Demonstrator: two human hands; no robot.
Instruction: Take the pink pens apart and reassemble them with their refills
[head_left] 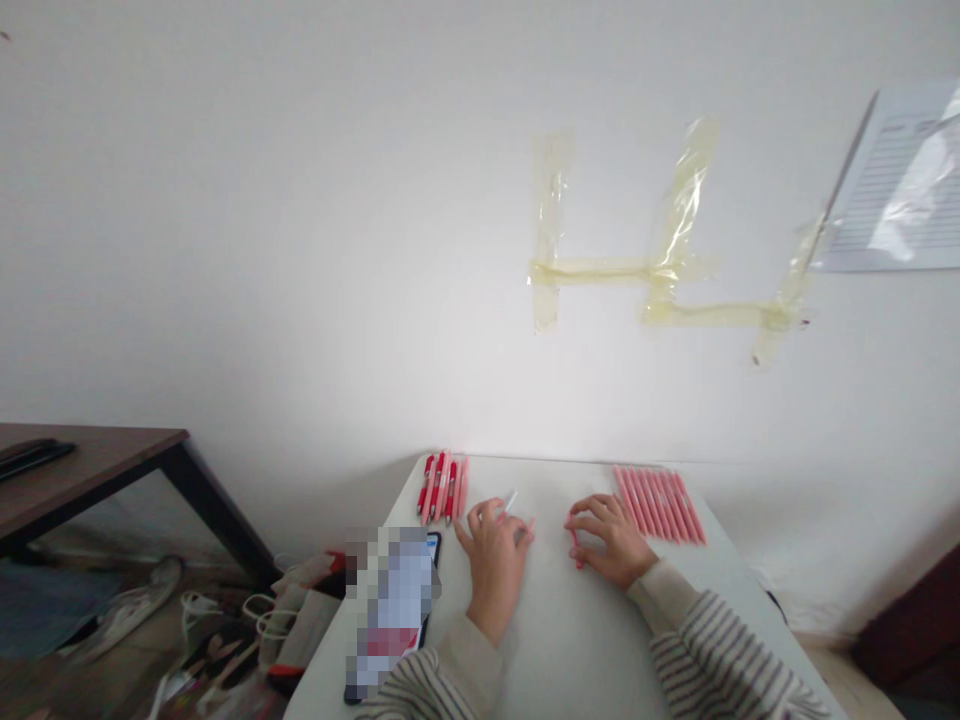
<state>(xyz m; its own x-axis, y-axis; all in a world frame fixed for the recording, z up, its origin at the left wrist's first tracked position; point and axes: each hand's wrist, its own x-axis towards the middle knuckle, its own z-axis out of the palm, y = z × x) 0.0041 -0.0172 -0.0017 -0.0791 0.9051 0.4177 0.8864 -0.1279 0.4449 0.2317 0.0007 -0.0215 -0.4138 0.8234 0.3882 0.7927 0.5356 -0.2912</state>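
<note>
Over the middle of the white table, my left hand [496, 550] is closed in a pinch on a pen piece [511, 502] with a thin white end sticking up; a bit of pink shows by the thumb. To its right, my right hand [613, 540] pinches a short pink pen piece [576, 550] between thumb and fingers. The two hands are apart. Beyond the left hand lies a bunch of red and pink pens [444, 488]. Close by the right hand, several pink pens [664, 505] lie side by side in a slanted row.
A phone [433, 550], partly blurred out, lies along the left side of the white table [555, 640]. The wall [337, 250] with yellowed tape [667, 270] rises behind. At left stand a brown desk [90, 465] and cluttered bags on the floor.
</note>
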